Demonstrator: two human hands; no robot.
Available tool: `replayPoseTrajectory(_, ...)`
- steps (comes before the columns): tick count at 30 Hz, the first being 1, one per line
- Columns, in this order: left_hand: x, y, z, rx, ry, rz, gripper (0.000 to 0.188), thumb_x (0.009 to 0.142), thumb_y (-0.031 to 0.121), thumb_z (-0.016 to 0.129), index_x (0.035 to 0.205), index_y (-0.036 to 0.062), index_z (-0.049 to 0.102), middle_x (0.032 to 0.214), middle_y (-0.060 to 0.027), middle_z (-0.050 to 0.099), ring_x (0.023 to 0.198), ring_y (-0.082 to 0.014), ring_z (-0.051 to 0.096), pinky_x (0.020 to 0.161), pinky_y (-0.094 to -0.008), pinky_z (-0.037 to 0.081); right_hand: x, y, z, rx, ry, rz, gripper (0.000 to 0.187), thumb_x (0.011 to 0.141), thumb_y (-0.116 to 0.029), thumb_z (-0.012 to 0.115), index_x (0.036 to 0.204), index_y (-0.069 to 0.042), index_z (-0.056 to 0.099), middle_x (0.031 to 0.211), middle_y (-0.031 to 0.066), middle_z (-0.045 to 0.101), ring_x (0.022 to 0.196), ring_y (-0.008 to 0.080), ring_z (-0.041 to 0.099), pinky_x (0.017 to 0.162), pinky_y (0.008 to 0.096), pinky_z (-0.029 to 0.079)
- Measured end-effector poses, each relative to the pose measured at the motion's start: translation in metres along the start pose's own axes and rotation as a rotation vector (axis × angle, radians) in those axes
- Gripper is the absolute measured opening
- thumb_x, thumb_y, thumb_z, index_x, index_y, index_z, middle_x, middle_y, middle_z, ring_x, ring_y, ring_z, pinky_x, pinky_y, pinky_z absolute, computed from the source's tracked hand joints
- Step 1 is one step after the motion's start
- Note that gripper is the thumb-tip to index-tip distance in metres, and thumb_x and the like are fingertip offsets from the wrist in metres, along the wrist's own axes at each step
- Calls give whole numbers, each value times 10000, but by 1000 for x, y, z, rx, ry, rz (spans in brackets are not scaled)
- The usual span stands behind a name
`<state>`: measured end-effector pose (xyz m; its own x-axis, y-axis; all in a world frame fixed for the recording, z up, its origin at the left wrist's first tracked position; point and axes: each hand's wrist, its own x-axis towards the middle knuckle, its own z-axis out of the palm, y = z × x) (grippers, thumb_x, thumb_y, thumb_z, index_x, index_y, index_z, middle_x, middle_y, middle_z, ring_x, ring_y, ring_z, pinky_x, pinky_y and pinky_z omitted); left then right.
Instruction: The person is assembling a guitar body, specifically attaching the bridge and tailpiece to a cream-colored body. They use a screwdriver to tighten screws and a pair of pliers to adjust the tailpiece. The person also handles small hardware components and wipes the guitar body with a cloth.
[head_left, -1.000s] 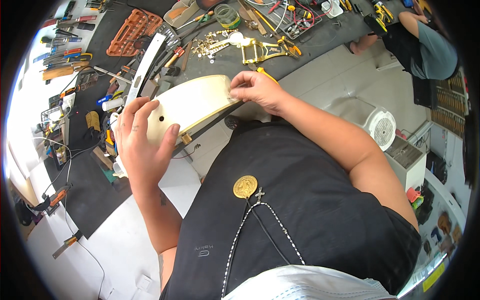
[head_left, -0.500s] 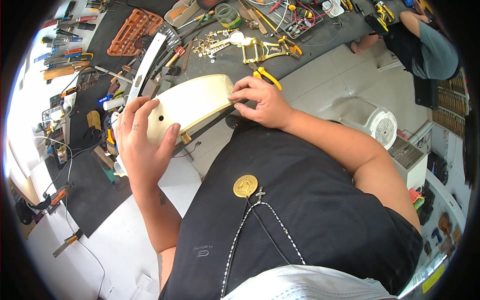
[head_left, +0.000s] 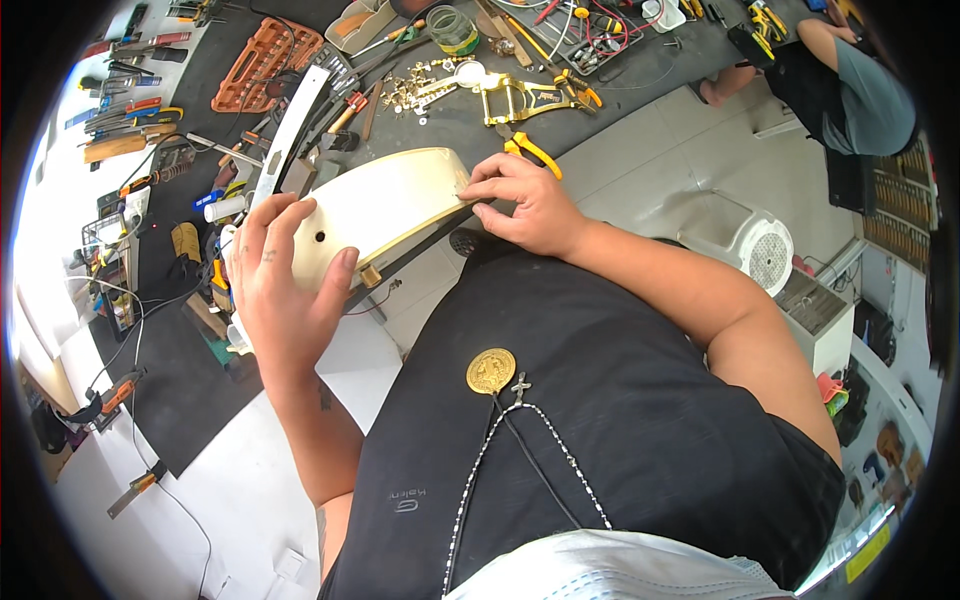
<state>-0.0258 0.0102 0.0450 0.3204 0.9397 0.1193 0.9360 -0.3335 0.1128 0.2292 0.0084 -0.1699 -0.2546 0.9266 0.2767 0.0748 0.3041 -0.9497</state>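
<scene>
A cream-coloured curved guitar body (head_left: 385, 205) with a dark edge lies across the workbench edge in front of me. My left hand (head_left: 283, 285) grips its near left end, fingers spread over the face beside a small hole. My right hand (head_left: 528, 203) pinches the body's right rim with thumb and fingertips. Yellow-handled pliers (head_left: 530, 150) lie just beyond my right hand. A gold metal tailpiece (head_left: 520, 98) and small gold hardware parts (head_left: 415, 88) lie farther back on the dark mat.
The bench holds an orange parts tray (head_left: 265, 50), a white guitar neck strip (head_left: 290, 130), a glass jar (head_left: 452, 28) and many hand tools. Another person (head_left: 850, 90) sits at the far right. A white stool (head_left: 765, 255) stands on the floor to my right.
My right hand has slid a little toward me along the body's right rim. My left hand keeps its hold on the left end.
</scene>
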Motion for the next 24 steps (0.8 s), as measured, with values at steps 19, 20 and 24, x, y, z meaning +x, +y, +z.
replayPoseTrajectory(19, 1, 4, -22, -118, 70, 38, 511, 735, 305, 879, 1156, 59, 724, 1270, -152, 662, 1241, -365, 578, 1084, -495, 396, 2, 21, -21, -155, 77, 144, 181, 885, -92, 704, 1052, -42, 753, 1016, 94, 700, 891, 222, 664, 804, 352, 544)
replayPoseTrajectory(20, -3, 3, -26, -99, 75, 43, 521, 753, 340, 883, 1167, 63, 731, 1262, -146, 665, 1234, -356, 580, 1072, -490, 398, 2, 17, -24, -161, 48, 230, 177, 890, -105, 714, 1048, -41, 762, 1007, 91, 701, 864, 209, 663, 780, 343, 541)
replayPoseTrajectory(24, -5, -8, -31, -172, 75, 77, 523, 800, 363, 869, 1194, 47, 731, 1275, -147, 668, 1241, -360, 580, 1078, -493, 403, 1, 30, -27, -207, 148, 238, 187, 903, -145, 737, 1050, -43, 789, 961, 82, 721, 822, 167, 664, 769, 327, 542)
